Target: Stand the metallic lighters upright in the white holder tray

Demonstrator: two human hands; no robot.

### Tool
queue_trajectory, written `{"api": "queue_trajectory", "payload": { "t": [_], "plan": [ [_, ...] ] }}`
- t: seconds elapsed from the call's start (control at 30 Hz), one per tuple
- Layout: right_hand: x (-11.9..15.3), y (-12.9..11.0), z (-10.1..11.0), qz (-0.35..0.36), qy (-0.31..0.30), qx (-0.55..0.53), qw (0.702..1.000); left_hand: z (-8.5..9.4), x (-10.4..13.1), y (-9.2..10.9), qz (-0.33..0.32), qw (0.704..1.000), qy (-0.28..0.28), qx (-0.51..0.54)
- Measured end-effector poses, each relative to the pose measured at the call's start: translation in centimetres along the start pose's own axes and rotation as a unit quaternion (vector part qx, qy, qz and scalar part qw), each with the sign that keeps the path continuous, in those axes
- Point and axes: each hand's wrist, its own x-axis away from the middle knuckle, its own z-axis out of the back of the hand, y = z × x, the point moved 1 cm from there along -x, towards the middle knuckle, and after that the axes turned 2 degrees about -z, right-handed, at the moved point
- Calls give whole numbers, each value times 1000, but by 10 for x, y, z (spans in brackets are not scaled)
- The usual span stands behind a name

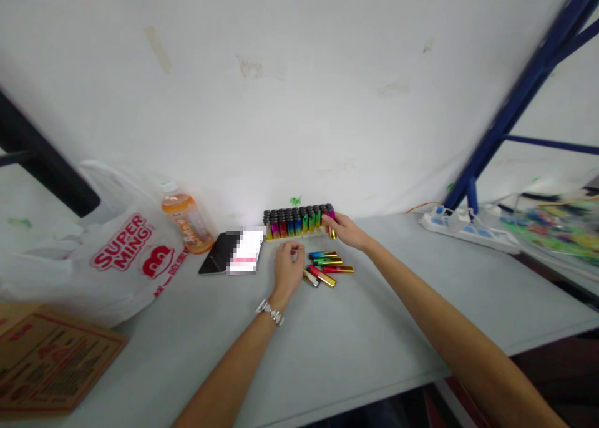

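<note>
Shiny rainbow-coloured lighters (294, 226) with black tops stand upright in close rows in a clear tray (314, 233) against the wall. At the right end of the rows, my right hand (344, 229) has its fingers closed on a lighter (332, 233). My left hand (288, 267) rests in front of the tray with its fingers curled in; whatever is inside them is hidden. Just to its right, several loose lighters (330, 269) in blue, green, red and gold lie flat on the grey table (374, 334). One of these is partly covered by my left hand.
Left of the tray are a dark tablet or phone (219, 253), a partly blurred bright item (247, 251) and an orange drink bottle (188, 221). A white plastic bag (116, 272) and cardboard box (56, 365) stand farther left. A power strip (468, 231) lies right, beside a blue post (505, 122).
</note>
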Motion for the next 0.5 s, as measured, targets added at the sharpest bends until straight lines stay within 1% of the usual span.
{"api": "queue_trajectory", "payload": {
  "t": [0.07, 0.13, 0.2, 0.23, 0.3, 0.4, 0.5],
  "plan": [
    [12, -5, -5, -21, 37, -120, 992, 0, 0, 1, -2, 1000, -1, -3],
    [24, -10, -14, -63, 41, -244, 967, -1, 0, 1, -6, 1000, -3, -5],
    [35, -13, -24, -98, 43, -301, 948, -1, 0, 2, -11, 1000, -6, -5],
    [40, -13, -29, -109, 48, -308, 944, -1, 1, 2, -14, 1000, -9, -3],
    [49, -13, -37, -112, 69, -286, 949, -1, 1, 2, -22, 1000, -16, -1],
    [59, -12, -47, -72, 122, -201, 969, -1, 1, 4, -31, 999, -22, -2],
    [67, -11, -52, -51, 145, -144, 978, -1, 1, 5, -37, 999, -26, -7]
  ]
}}
